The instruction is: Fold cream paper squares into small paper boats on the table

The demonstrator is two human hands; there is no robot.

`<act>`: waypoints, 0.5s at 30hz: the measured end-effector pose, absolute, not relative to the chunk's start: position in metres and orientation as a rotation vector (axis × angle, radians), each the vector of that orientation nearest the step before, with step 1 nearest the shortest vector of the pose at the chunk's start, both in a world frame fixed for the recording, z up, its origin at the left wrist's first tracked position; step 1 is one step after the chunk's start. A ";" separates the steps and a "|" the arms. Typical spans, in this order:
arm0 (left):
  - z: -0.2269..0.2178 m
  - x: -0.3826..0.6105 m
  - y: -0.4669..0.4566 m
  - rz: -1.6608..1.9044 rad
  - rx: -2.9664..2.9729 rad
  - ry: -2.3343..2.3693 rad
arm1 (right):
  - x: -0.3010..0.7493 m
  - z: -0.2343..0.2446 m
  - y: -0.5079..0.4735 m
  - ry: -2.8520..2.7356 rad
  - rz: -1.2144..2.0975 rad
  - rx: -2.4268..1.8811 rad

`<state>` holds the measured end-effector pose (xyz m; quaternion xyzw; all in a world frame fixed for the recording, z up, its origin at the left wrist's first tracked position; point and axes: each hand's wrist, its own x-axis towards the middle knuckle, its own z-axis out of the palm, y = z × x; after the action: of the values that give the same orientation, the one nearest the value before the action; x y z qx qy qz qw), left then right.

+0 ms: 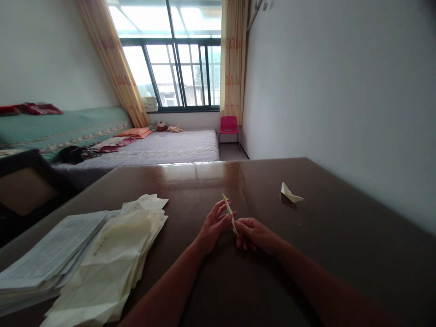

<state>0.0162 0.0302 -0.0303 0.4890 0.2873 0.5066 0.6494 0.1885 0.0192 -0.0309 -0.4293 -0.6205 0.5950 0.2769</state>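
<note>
So a thin folded paper (225, 203) is being held up over the middle of the surface (327, 222), well in from the far edge. It's pinched narrow in the left hand's (214, 227) grip, thumb against fingers, and its lower end is caught in the right hand's (255, 234) grip, pretty tight by the look of it. Which layers are pinched can't be told, it's edge-on. Biggest worry: if it's pulled both ways at once, a crease could be torn, paper being thin. If the left thumb is eased off, the folds could be sprung open. A lopsided crease could also be pressed in, since it's being handled in mid-air with nothing flat behind it. The folded shape (290, 194) toward the far right corner and the yellowish sheets (116, 259) by the left edge are well out of elbow range, probably.
</note>
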 end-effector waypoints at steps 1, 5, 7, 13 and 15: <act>-0.031 0.016 0.030 1.147 1.102 0.652 | 0.190 -0.029 0.020 -1.729 1.427 -1.206; -0.030 0.016 0.030 1.087 1.121 0.689 | 0.194 -0.024 0.024 -1.803 0.859 -1.190; -0.029 0.015 0.030 1.041 1.161 0.698 | 0.195 -0.024 0.026 -1.831 0.882 -1.112; -0.032 0.017 0.031 0.993 1.287 0.688 | 0.200 -0.028 0.028 -1.871 1.083 -1.023; -0.035 0.020 0.030 1.009 1.366 0.727 | 0.199 -0.030 0.028 -1.876 0.972 -1.064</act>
<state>0.0195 0.0296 -0.0352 0.5898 0.3140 0.4357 0.6031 0.1990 0.0282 -0.0304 -0.4164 -0.7341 0.3804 0.3782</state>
